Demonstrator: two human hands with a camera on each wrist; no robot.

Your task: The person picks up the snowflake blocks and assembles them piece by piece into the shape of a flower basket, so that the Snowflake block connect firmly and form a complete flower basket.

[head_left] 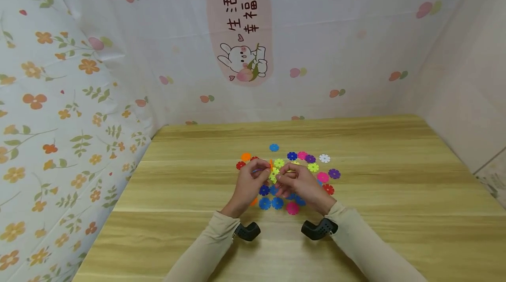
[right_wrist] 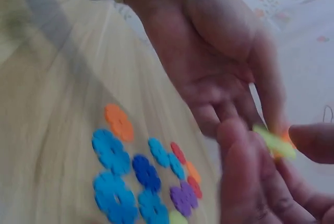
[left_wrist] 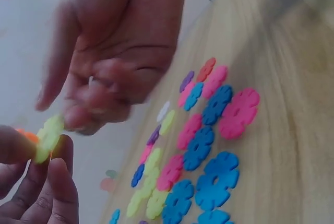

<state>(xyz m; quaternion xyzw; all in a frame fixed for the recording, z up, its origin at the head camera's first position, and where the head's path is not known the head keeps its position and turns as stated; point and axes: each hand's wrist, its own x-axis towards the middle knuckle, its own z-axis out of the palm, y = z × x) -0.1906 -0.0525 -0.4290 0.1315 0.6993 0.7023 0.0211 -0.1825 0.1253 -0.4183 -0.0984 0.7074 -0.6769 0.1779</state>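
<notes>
Left hand (head_left: pixel 250 182) pinches notched yellow disc (left_wrist: pixel 50 137) with orange piece (head_left: pixel 271 164); relaxed right hand (head_left: pixel 303 182) alongside; flat, flower-shaped discs (head_left: pixel 292 208) on wood-grain surface (head_left: pixel 395 185).

The head view looks forward-down from above; wrist views (close in) share the yellow disc (left_wrist: pixel 49 136).

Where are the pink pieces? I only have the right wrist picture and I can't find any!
Observer: The head view has them; a pink flower disc lies lowest in that picture.
Operator: What shape is that yellow piece being held? Mine's just a blurry sliver.
Observer: The head view shows its face: it is flower-shaped too.
Operator: Is there a white one anywhere?
Observer: Yes, in the head view a white flower disc lies to the right of a purple disc.
</notes>
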